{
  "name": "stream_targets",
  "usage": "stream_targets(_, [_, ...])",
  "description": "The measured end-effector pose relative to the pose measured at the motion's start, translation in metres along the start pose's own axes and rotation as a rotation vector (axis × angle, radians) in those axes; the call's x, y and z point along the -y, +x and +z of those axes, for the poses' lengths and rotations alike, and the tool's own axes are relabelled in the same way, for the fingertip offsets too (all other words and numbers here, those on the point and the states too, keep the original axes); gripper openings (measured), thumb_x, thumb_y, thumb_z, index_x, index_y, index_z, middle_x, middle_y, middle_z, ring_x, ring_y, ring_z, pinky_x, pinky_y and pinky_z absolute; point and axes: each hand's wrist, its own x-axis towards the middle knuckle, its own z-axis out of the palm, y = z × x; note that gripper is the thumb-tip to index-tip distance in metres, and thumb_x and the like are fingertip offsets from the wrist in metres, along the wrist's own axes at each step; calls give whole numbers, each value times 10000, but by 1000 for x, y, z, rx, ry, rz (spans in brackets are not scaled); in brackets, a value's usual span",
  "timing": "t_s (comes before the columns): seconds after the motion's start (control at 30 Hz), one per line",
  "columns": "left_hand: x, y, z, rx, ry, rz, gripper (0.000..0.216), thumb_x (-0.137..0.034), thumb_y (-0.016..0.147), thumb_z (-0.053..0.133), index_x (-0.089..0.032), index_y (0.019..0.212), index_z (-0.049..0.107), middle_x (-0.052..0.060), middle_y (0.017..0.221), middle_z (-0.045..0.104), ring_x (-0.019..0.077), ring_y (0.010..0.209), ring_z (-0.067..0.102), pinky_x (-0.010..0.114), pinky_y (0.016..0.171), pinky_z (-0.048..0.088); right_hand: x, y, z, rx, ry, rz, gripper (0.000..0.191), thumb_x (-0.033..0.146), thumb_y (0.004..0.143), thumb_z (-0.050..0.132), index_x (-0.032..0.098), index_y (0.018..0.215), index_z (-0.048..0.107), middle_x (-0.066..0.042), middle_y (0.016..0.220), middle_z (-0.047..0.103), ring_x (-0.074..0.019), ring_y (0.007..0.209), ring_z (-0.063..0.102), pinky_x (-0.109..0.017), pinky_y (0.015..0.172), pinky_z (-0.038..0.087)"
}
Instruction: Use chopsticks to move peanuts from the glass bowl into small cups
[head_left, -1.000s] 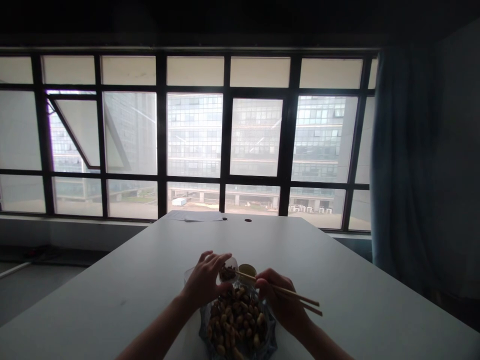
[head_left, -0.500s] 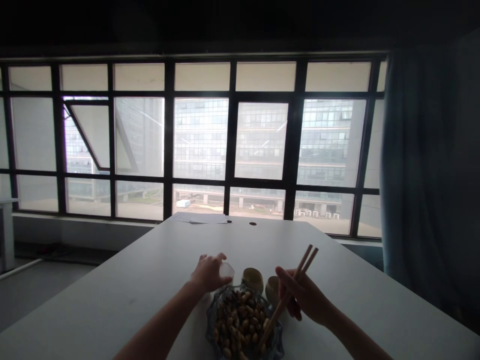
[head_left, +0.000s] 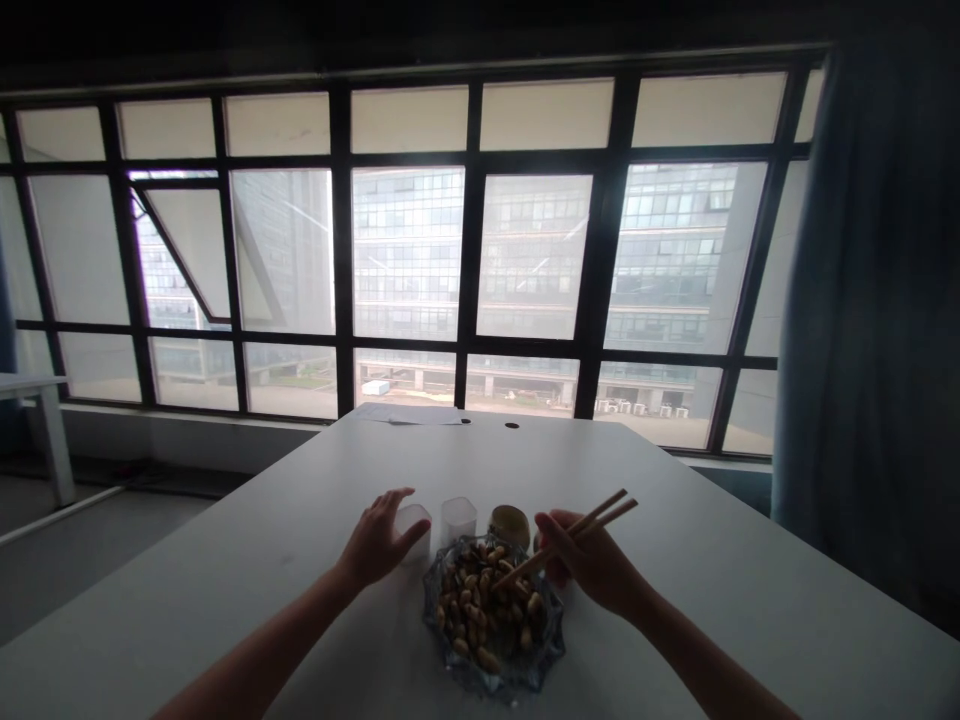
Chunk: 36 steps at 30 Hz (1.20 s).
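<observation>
My left hand [head_left: 379, 535] is spread around a translucent white cup [head_left: 411, 540], thumb in front and fingers stretched above its far side; whether they press on it is hard to see. Just right of it stands a second translucent cup [head_left: 458, 518]. My right hand [head_left: 589, 560] grips a pair of chopsticks [head_left: 611, 508], their tips down among the peanuts [head_left: 472, 600]. These unshelled nuts lie in a scalloped glass bowl [head_left: 553, 640] between my hands. Behind the bowl sits an olive-coloured cup [head_left: 510, 523]. Another cup is mostly hidden by my right fingers.
The long white table [head_left: 300, 600] reaches toward the windows. Sheets of paper [head_left: 420, 415] lie at its far end beside two cable holes. A dark curtain [head_left: 855, 330] hangs at right, and another white table [head_left: 52, 430] stands at left.
My left hand has moved left from one translucent cup to the other, so both now show. The chopstick tips have shifted from the bowl's right side toward its middle. The view has tilted down.
</observation>
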Motion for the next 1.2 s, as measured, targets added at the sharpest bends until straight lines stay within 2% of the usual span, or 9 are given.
stream_targets(0.13, [15,-18,11,12,-84,-58,587,-589,845,572,-173,1257,531,168,1279,636,309,1199,605,485,1023,483,10,-2,-3,-10,13,-15,559,710,813,570,184,624,556,20,410,564,-108,335,497,-202,362,356])
stream_targets(0.23, [15,-22,15,67,-94,-85,601,-544,823,617,-184,1289,502,162,1297,629,304,1180,612,478,1014,487,17,-5,-4,50,-3,36,579,724,802,571,176,614,559,15,419,572,-103,335,506,-196,355,364])
stream_targets(0.33, [14,-23,14,109,-84,-111,616,-523,827,616,-178,1317,478,149,1215,664,284,1054,659,449,929,530,23,-7,-5,132,-46,49,590,731,780,592,161,631,585,3,451,603,-105,358,542,-190,363,388])
stream_targets(0.43, [14,-23,13,134,-63,-132,655,-553,823,604,-173,1338,466,117,1071,696,260,909,680,419,843,552,30,-9,-7,150,-69,30,600,742,755,612,156,627,600,-8,462,615,-108,370,557,-196,370,416])
stream_targets(0.6, [14,-24,12,124,-46,-112,642,-543,820,610,-183,1335,475,111,1043,703,255,870,683,399,809,552,45,-14,-11,139,-62,9,626,772,744,596,167,585,592,-3,429,582,-120,374,562,-210,376,428])
stream_targets(0.7, [12,-24,11,144,-18,-112,643,-539,829,600,-180,1345,468,120,1067,704,263,892,687,396,813,552,51,-18,-11,160,-75,-7,629,778,777,547,180,585,575,5,413,563,-123,368,554,-215,373,420])
stream_targets(0.93, [8,-24,9,177,10,-112,640,-519,828,607,-200,1360,448,132,1211,676,287,1042,670,403,901,525,52,-26,4,379,-210,-104,504,623,887,554,203,613,508,29,458,538,-109,391,528,-205,386,389])
stream_targets(1.03, [7,-24,9,188,15,-108,637,-509,834,601,-196,1367,442,139,1225,671,298,1065,663,420,923,505,52,-27,9,380,-229,-132,498,598,899,555,211,593,482,27,461,531,-104,393,505,-209,394,377])
stream_targets(1.2, [2,-24,10,175,130,-95,640,-474,821,628,-191,1365,446,147,1211,679,343,1146,611,522,1004,405,50,-27,11,352,-238,-147,492,585,921,526,214,602,476,19,454,539,-106,389,490,-214,404,372])
